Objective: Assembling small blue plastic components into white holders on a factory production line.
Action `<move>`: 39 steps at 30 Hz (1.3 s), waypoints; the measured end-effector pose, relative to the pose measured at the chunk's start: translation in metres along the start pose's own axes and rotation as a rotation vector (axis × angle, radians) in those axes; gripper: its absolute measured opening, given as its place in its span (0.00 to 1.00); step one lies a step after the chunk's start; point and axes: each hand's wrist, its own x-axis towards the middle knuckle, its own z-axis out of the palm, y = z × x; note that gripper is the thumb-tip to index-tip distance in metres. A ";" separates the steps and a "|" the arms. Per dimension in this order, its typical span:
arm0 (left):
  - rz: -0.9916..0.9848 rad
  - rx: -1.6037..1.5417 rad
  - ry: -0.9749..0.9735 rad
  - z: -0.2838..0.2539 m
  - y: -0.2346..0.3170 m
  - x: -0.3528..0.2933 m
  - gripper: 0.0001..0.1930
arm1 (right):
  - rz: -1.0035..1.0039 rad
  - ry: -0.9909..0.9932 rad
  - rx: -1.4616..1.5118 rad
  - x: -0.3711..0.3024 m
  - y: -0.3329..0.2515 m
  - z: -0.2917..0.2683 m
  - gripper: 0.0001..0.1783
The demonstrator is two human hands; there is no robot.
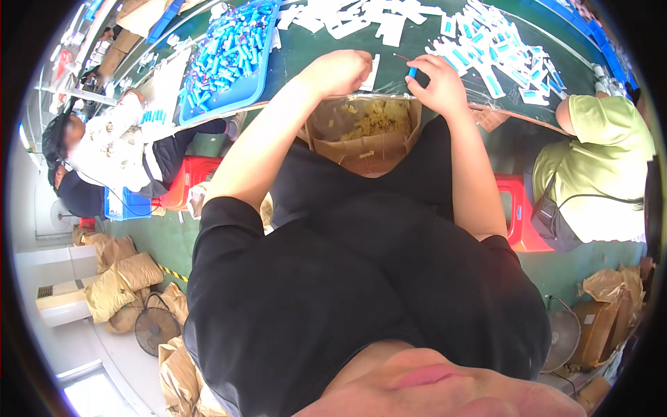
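My left hand (345, 72) is closed, its fingertips pinched at the edge of a narrow white plastic casing (373, 74) over the table's near edge. Opposite it, my right hand (442, 86) grips a small blue cylindrical battery (413, 71) between thumb and fingers. A thin red wire (401, 56) runs from that battery toward the left. To the left stands a blue tray (260, 80) heaped with blue batteries (226, 55). On the right lies a pile of white casings with blue batteries in them (490, 52). More white casings (340, 17) are spread at the far middle.
Below the table edge, between my legs, sits an open cardboard box (361, 149) with yellowish scraps inside. One person (104, 149) sits at the left, another (590, 160) at the right. Red stools (514, 212), paper sacks (121, 285) and a floor fan (157, 328) stand around.
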 end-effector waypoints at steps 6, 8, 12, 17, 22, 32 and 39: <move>-0.018 0.097 -0.058 -0.003 0.003 0.006 0.02 | -0.026 -0.005 -0.014 0.000 0.004 0.002 0.15; 0.060 0.096 0.042 -0.002 0.006 0.004 0.03 | -0.027 -0.016 -0.014 0.000 0.005 0.004 0.16; 0.090 0.105 0.036 0.005 -0.007 0.004 0.04 | 0.075 0.025 0.129 0.002 0.005 0.004 0.18; 0.032 0.088 0.269 0.023 -0.011 0.002 0.06 | 0.336 0.115 0.834 0.017 0.002 0.016 0.14; -0.196 -0.139 0.556 0.057 -0.017 0.011 0.08 | 0.235 0.184 0.958 0.037 -0.015 0.046 0.16; -0.289 -1.504 1.254 0.086 -0.066 0.000 0.05 | -0.123 0.011 0.379 0.027 -0.040 0.054 0.17; -0.310 -1.507 1.164 0.071 -0.048 -0.004 0.03 | -0.106 -0.065 0.217 0.023 -0.039 0.054 0.15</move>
